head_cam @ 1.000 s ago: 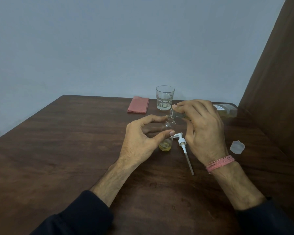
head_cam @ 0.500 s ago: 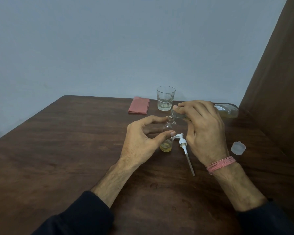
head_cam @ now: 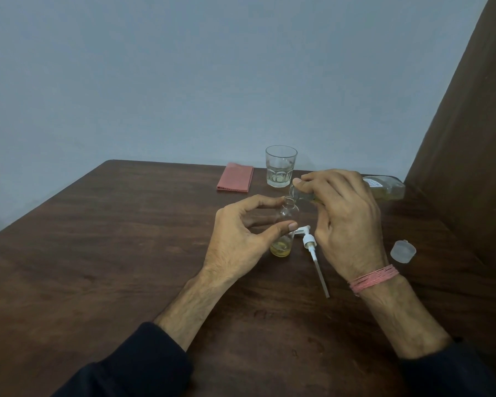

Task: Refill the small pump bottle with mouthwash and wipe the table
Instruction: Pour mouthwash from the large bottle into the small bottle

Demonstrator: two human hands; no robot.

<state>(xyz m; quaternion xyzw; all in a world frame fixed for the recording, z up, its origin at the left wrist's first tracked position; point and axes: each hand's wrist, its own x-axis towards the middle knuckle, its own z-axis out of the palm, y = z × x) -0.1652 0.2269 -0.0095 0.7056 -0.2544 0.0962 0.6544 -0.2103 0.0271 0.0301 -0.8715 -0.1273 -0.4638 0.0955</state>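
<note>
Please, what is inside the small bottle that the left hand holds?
A little yellow liquid lies at the bottom of the small bottle; above it the glass looks empty. The left hand covers part of its side, so that part stays unseen.

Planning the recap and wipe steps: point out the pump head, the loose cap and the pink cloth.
pump head (head_cam: 395,241), head view, on its white collar.
loose cap (head_cam: 403,251), head view, on its translucent side wall.
pink cloth (head_cam: 235,181), head view, on the middle of the folded top face.

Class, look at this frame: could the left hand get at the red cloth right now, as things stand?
Probably not yet: the left hand holds the small bottle while the right hand pours. The table towards the cloth is bare.
</note>
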